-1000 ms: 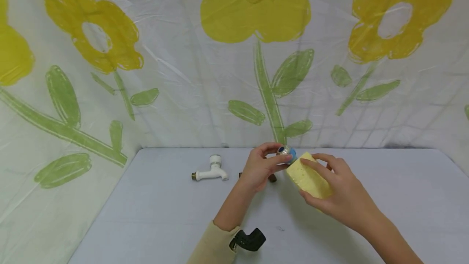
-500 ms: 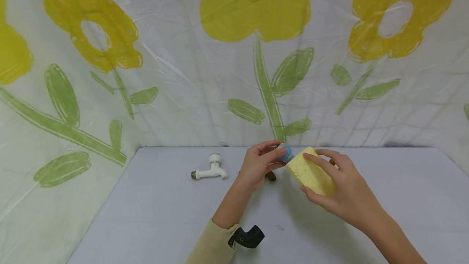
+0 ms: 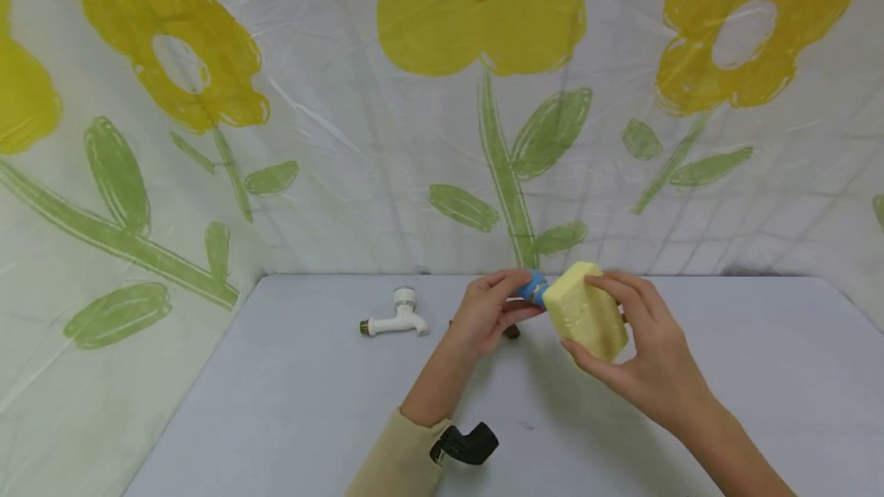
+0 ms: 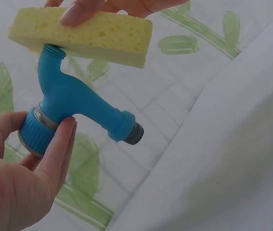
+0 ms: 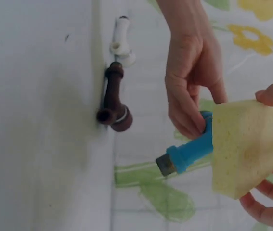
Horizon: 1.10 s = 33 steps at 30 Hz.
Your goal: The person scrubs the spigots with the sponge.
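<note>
My left hand (image 3: 485, 311) grips a blue plastic tap (image 4: 71, 98) by its round ribbed knob, lifted above the table. The tap's threaded metal end (image 4: 135, 134) points away from the knob. In my right hand (image 3: 645, 351) is a yellow sponge (image 3: 587, 313), held between thumb and fingers. The left wrist view shows the sponge's long side at the mouth of the tap's spout (image 4: 53, 52), seemingly touching it. From the right wrist view, the sponge (image 5: 244, 147) hides part of the blue tap (image 5: 191, 151).
A white tap (image 3: 397, 315) lies on the white-covered table (image 3: 311, 405) to the left. Behind my left hand lies a dark brown tap (image 5: 112, 98), mostly hidden in the head view. A flower-printed curtain (image 3: 345, 136) hangs at the table's back edge.
The blue tap has turned in my left hand, so its metal-capped knob end no longer faces the head camera. My right hand has tilted the sponge and raised it slightly.
</note>
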Tool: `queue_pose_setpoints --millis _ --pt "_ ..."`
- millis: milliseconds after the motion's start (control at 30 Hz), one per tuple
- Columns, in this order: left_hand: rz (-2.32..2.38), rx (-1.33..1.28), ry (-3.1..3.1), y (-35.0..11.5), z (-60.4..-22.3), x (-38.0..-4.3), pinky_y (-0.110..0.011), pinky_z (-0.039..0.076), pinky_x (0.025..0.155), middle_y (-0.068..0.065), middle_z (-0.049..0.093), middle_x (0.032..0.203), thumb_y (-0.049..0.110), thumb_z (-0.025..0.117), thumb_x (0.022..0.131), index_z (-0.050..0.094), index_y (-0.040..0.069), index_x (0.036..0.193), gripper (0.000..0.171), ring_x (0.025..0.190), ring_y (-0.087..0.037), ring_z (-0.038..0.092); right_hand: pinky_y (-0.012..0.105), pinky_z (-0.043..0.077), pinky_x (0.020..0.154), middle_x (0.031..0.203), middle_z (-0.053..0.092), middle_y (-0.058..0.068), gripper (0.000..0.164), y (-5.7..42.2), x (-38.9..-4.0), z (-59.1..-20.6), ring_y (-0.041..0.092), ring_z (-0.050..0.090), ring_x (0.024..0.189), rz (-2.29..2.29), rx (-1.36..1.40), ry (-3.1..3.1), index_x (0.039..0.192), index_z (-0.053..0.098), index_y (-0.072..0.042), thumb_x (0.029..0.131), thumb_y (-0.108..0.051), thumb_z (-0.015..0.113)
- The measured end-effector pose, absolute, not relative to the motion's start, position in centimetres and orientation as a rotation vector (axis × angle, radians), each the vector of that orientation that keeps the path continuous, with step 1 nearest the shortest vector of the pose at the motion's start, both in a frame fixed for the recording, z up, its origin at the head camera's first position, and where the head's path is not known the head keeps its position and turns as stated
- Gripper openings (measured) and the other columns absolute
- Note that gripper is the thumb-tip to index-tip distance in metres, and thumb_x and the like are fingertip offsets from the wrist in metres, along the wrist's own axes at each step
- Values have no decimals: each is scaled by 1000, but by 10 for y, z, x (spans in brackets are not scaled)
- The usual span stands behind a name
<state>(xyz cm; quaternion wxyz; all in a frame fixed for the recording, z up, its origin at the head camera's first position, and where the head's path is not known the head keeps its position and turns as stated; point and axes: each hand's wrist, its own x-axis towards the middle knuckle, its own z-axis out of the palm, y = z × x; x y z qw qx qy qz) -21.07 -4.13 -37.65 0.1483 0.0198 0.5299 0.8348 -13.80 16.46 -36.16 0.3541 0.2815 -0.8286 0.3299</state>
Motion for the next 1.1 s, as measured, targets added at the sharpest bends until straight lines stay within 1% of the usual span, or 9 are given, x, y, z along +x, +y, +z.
queue_pose_setpoints --millis 67,200,300,367,433,600,833,1000,1100 --pt "2372 69 1527 -40 -378 -210 -34 65 86 -9 70 102 9 61 107 63 -14 132 34 84 -16 73 17 45 76 129 60 20 79 164 -137 -361 23 56 111 846 716 -2148 133 61 2 96 -68 60" --pt "2353 60 1512 -39 -378 -210 -35 64 90 -16 71 112 7 62 107 62 -12 135 34 89 -17 73 16 46 76 126 60 22 79 162 -138 -361 21 56 112 840 721 -2102 131 60 6 96 -65 61" --pt "2366 33 1496 -39 -377 -210 -35 63 91 -19 71 116 4 64 105 60 -12 137 36 91 -20 74 15 47 76 124 62 23 77 162 -142 -362 16 56 114 836 727 -2045 130 60 7 97 -63 62" --pt "2382 18 1491 -39 -376 -210 -34 64 89 -19 71 115 3 64 104 60 -13 137 37 90 -20 74 14 48 76 124 63 23 78 163 -143 -363 12 56 117 835 716 -2025 130 60 6 97 -64 62" --pt "2400 8 1491 -38 -376 -209 -34 64 88 -15 72 109 2 65 103 60 -14 136 36 88 -20 74 14 48 76 124 63 23 78 163 -144 -364 9 55 119 838 707 -2013 129 61 6 96 -65 62" --pt "2412 3 1505 -36 -376 -207 -32 65 84 -11 72 99 3 66 102 64 -15 128 31 81 -15 74 15 48 77 124 63 22 76 162 -143 -366 7 54 118 841 735 -2008 129 62 6 97 -63 63" --pt "2388 15 1496 -37 -376 -208 -31 65 83 -11 70 101 1 65 102 64 -17 126 30 82 -14 73 10 47 81 126 63 22 79 166 -145 -362 2 52 123 872 711 -2033 131 61 6 96 -65 63" --pt "2370 4 1479 -38 -377 -209 -30 65 83 -8 70 98 2 65 103 64 -16 128 31 82 -14 73 13 47 80 126 62 23 79 165 -145 -365 6 52 123 867 704 -2035 131 62 6 96 -65 63" --pt "2382 -3 1479 -39 -376 -209 -31 65 84 -9 70 99 2 65 102 64 -17 128 32 83 -15 74 13 47 81 126 62 23 79 163 -144 -367 3 52 125 871 708 -2020 131 62 6 96 -65 64"
